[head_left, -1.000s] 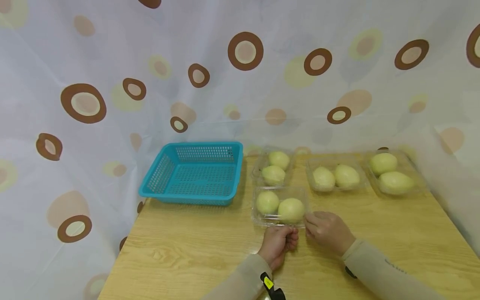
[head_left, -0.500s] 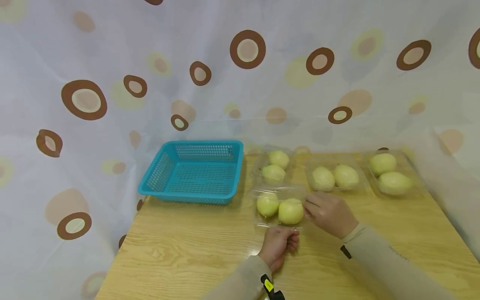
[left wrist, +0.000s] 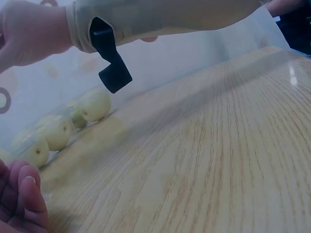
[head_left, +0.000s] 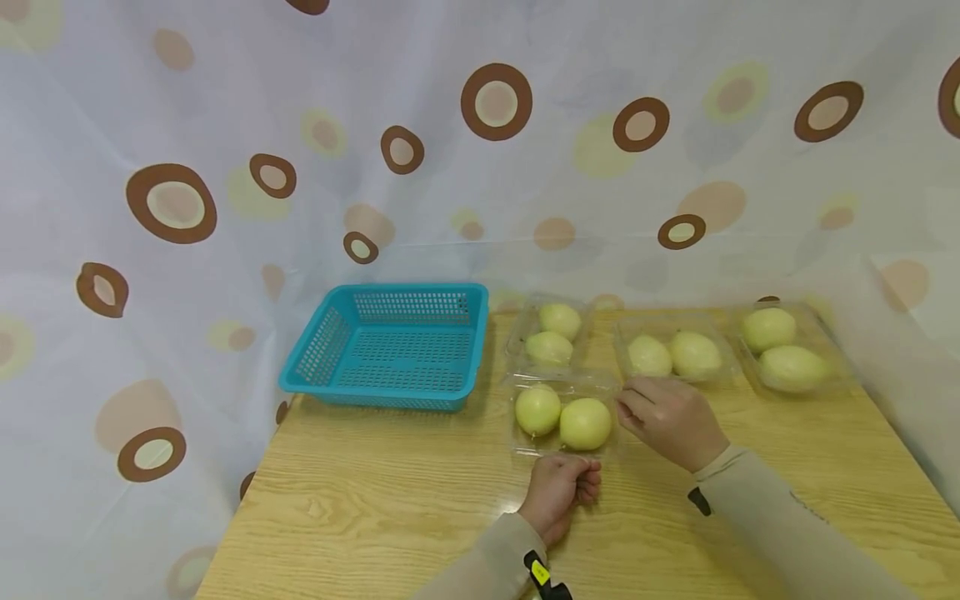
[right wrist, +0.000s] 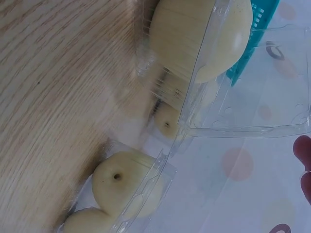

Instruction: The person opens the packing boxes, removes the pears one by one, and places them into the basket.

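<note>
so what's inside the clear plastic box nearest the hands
Two round, yellow-green fruits sit side by side inside the clear plastic box. What lies directly beneath the fruits is covered by them and cannot be seen.

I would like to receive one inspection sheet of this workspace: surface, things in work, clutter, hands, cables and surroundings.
Surface: wooden table, light with visible grain.
Job's things: nearest clear box holds two pale yellow fruits; its lid stands raised. Three more boxes lie farther back, two fruits each.
Clutter: nothing seen; a teal basket stands left of the boxes.
Hands: left hand curled at that box's front edge; right hand by its right end; grip unclear for both.
Cables: nothing seen.
Surroundings: patterned sheet behind the table.
</note>
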`<state>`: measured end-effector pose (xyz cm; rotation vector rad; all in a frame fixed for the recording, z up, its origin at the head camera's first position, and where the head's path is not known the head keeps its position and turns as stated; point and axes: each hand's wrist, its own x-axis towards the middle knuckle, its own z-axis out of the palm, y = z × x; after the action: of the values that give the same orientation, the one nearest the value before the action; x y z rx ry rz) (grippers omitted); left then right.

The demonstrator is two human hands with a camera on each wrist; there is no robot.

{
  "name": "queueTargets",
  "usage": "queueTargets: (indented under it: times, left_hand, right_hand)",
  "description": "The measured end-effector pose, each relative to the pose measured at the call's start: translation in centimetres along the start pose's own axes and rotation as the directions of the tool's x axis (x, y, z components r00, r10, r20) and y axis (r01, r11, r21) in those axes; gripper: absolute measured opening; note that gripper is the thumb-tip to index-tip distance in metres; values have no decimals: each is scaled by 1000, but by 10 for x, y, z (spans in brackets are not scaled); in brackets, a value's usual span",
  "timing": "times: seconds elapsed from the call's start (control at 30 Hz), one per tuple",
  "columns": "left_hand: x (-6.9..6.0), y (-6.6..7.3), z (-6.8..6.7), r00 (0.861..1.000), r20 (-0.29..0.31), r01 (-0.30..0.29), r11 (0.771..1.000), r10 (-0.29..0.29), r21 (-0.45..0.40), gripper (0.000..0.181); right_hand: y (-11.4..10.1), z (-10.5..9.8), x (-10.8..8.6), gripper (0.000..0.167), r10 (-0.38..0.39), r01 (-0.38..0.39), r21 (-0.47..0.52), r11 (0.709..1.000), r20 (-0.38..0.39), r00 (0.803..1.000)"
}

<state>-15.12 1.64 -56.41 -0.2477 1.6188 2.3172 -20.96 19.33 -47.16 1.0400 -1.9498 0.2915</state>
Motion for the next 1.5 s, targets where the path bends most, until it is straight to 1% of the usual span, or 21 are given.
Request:
queueTargets:
  times: [0.2,0.3,0.53,0.7,0.8,0.9,0.97,1.03,1.13,1.2,1.33,1.37,1.43,1.5]
  left_hand:
    - [-1,2,0,1000,4,0,1000,0,6,25]
    - [-2,2,0,1000,8,0,1000,0,5,26]
    - [-2,4,-1,1000,23,-5,1000,5,4,26]
    - [-2,6,-1,999,31,-14,1000,13,8,25]
    - [-1,5,0,999,33,-15,1000,15,1,25]
    - [0,4,0,999,30,-15,1000,15,-4,25]
    - [0,4,-1,999,27,-18,1000,18,-6,25]
    - [0,3,-1,999,26,-20,1000,20,-7,24]
    - [-1,2,-2,999,26,-20,1000,20,-9,25]
    - [0,1,-2,999,28,-17,1000,17,-9,25]
    - [-2,1,-2,999,28,-17,1000,17,-9,25]
    - [-2,1,-1,999,28,-15,1000,16,-10,24]
    - [-3,2,-1,999,29,-17,1000,18,-10,24]
    - [-3,2,-1,999,28,-18,1000,19,-10,24]
  right_hand:
    - [0,-1,2,29,-5,5,-4,1000,-4,1000]
    - [-1,-1,2,31,-3,3,-2,1000,-1,1000]
    - [0,-2,0,29,34,-34,7,999,27,999]
    - [2,-1,-3,32,93,-95,32,995,50,994]
    - [3,-1,-5,35,144,-148,55,987,77,987]
    - [6,2,-7,25,218,-229,98,969,107,970]
    - [9,4,-7,17,283,-298,134,945,121,951]
    - [12,7,-6,15,354,-372,169,913,130,926]
    - [17,11,-2,16,461,-483,198,853,147,875]
    - [19,14,0,15,536,-563,226,795,174,826]
    - [26,20,4,21,659,-702,276,656,244,712]
    - [28,22,5,23,680,-725,280,629,254,688]
    - [32,25,6,25,703,-748,288,598,261,662]
    - [36,28,8,26,714,-755,296,585,254,653]
